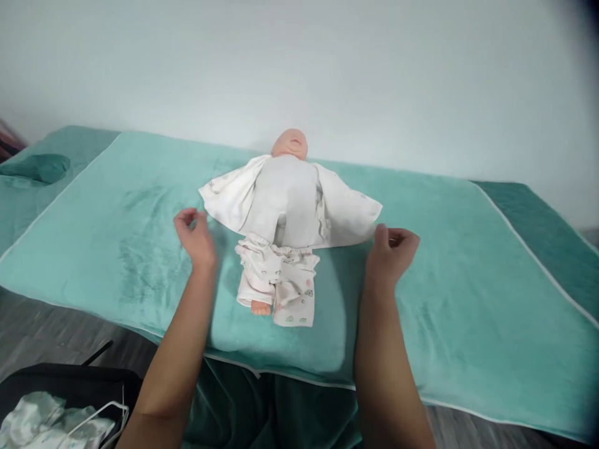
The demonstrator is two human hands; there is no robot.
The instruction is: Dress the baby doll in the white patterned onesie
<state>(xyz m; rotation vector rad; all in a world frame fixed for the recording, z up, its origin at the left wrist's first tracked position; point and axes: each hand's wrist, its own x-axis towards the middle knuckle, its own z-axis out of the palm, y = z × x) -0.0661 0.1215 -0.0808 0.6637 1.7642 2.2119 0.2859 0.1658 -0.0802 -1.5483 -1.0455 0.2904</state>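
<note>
White wall [299, 68], teal cover [468, 274], dressed doll [286, 196], left hand [197, 237] and right hand [390, 252] released beside it

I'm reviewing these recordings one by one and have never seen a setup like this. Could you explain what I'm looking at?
There is no machine here, only a person's two bare hands. The single picture comes from a camera worn on the head, looking forward and down past the forearms.

On a green cover lies a doll. A white garment spreads out to both sides of its body, and below are pale patterned trousers, with one small foot showing.

The left hand and right hand are at the two outer ends of the garment, fingers curled. I see nothing clearly held in either, and cannot tell whether they touch the cloth.
</note>
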